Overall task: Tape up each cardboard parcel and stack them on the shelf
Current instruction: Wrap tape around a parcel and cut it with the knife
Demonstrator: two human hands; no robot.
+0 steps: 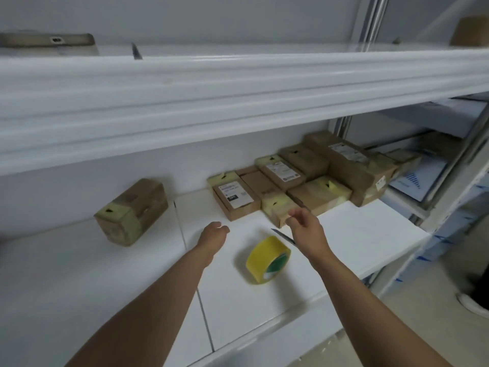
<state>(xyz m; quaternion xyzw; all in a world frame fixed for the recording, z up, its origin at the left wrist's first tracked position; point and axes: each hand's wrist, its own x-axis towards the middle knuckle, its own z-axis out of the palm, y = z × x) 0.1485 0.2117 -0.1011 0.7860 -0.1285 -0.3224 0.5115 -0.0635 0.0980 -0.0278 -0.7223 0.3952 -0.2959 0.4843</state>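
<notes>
A: Where's the left hand (pixel 214 232)?
B: Out over the white shelf (pixel 344 234), fingers curled down loose. Holds nothing. It's not touching any box.

A: And the right hand (pixel 304 226)?
B: Fingers bent, a narrow grip, right at the front of a small box with yellow tape (pixel 277 209). Can't tell if it's pinching the box or just touching it.

A: Where's the tape roll (pixel 267 259)?
B: Lying on the shelf, near & just below the right hand, btw the two arms. Yellow, w/ a green and white middle.

A: Anything sharp?
B: A thin dark blade (pixel 283 236) pokes out from under the right wrist, just above the roll. Can't tell if the hand holds it.

A: Other boxes?
B: A bunch of brown parcels (pixel 317 176) packed close together, behind and to the right of the right hand, some w/ white labels. One taped box (pixel 132 213) sits alone, well apart, far left of the left hand, tilted a bit.

A: Up top?
B: A blurry upper shelf (pixel 238 83) over both hands, w/ a flat brown thing (pixel 47 39) at the far left.
</notes>
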